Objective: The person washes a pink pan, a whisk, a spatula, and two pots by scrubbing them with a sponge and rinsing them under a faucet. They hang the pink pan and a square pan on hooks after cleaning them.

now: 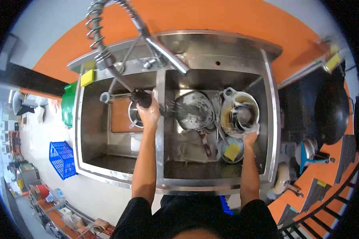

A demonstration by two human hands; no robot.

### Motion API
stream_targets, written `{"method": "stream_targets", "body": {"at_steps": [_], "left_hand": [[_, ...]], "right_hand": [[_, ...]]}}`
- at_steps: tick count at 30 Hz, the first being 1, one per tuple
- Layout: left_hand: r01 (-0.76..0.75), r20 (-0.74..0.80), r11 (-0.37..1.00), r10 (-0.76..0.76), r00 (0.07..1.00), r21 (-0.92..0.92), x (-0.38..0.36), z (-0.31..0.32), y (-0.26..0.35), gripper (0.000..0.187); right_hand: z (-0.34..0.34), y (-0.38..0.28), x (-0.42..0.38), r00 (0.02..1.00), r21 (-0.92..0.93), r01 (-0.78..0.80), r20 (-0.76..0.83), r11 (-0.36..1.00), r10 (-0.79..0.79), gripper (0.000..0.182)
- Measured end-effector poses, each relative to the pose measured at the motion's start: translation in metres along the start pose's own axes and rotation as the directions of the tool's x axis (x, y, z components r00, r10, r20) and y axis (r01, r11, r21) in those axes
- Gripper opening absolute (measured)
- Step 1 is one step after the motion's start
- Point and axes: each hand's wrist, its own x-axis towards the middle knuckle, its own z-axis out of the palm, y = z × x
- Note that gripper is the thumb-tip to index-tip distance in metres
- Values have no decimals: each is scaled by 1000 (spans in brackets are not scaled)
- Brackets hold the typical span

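My left hand is closed round the dark spray head of the coiled faucet, over the divider between two steel basins. Water sprays from it to the right. In the right basin, my right hand grips the rim of a small metal bowl, tilted inside a larger light pot. Left of the pot lies a soapy round pan. A yellow sponge rests in a bowl below the pot. Beneath my left hand, a metal pot sits by an orange-brown board in the left basin.
Another yellow sponge lies on the sink's left edge. A green bin and a blue crate stand to the left. Pans, including a black wok, are at the right. The faucet pipe rises behind the basins.
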Motion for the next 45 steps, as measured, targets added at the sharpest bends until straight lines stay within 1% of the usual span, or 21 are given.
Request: {"method": "stream_targets", "body": {"at_steps": [3, 5, 6, 7, 8, 9, 10, 11, 14, 18, 26, 27, 28, 34, 37, 38, 41, 42, 43, 44, 45], "left_hand": [[65, 17, 997, -64, 998, -50, 2, -41, -17, 15], [97, 24, 995, -97, 995, 18, 6, -67, -39, 21], [117, 77, 993, -116, 990, -3, 7, -77, -35, 20], [136, 133, 990, -131, 982, -27, 8, -86, -31, 21], [130, 136, 991, -125, 983, -31, 11, -94, -23, 21], [154, 211, 987, -142, 967, -41, 13, -101, -13, 22], [176, 285, 983, -155, 946, -48, 15, -107, -7, 22], [119, 260, 992, -105, 960, -38, 16, -110, -6, 24], [122, 325, 992, -120, 938, 13, 21, -122, -1, 22], [155, 434, 986, -167, 885, 64, 19, -133, 2, 26], [131, 466, 985, -168, 869, 110, 28, -126, -34, 31], [53, 445, 993, -93, 890, 103, 28, -123, -40, 33], [-29, 423, 995, -14, 906, 94, 31, -120, -39, 35], [-21, 426, 997, -15, 905, 80, 15, -119, -15, 36], [258, 485, 966, -222, 846, -9, 8, -121, -30, 29], [35, 430, 998, -54, 901, 51, 7, -125, -12, 25], [-95, 377, 987, 41, 925, 126, 15, -114, -43, 34], [25, 442, 1000, -25, 897, 6, 17, -113, -47, 39], [-54, 417, 985, -21, 909, 165, 22, -111, -55, 44], [135, 415, 990, -139, 899, 37, 20, -106, -65, 46], [257, 341, 963, -267, 901, 75, 13, -105, -53, 44]], "right_hand": [[6, -57, -45, 994, 17, 87, 59, 996, -87, 51], [14, -162, -138, 864, 263, 435, 147, 861, -482, 28], [27, -189, -176, 715, 516, 302, 433, 802, -548, 25], [42, -214, -229, 592, 600, -180, 699, 780, -401, 23], [59, -239, -273, 428, 543, -298, 811, 785, -399, 24], [79, -249, -307, 164, 367, -606, 926, 706, -340, 26], [96, -258, -340, 153, 305, -823, 931, 480, -331, 28], [145, -252, -357, -7, 102, -867, 976, 489, -216, 28], [251, -244, -368, 88, 132, -896, 989, 424, -123, 27], [303, -271, -368, 234, 228, -903, 972, 365, -27, 24], [275, -249, -376, 314, 275, -866, 949, 418, 25, 19], [270, -245, -376, 315, 275, -865, 949, 420, 29, 18], [266, -241, -375, 317, 276, -868, 948, 413, 32, 17], [288, -254, -363, 365, 335, -862, 931, 380, 8, 15], [298, -268, -359, 384, 361, -845, 923, 396, -22, 14], [299, -270, -362, 387, 365, -830, 922, 422, -36, 14], [285, -256, -372, 416, 367, -685, 906, 629, -77, 13], [272, -249, -374, 422, 350, -604, 903, 716, -85, 13], [252, -246, -375, 431, 319, -479, 897, 818, -97, 13], [235, -246, -374, 450, 283, -303, 884, 910, -125, 14], [219, -246, -373, 484, 237, -119, 862, 964, -152, 14]]}}
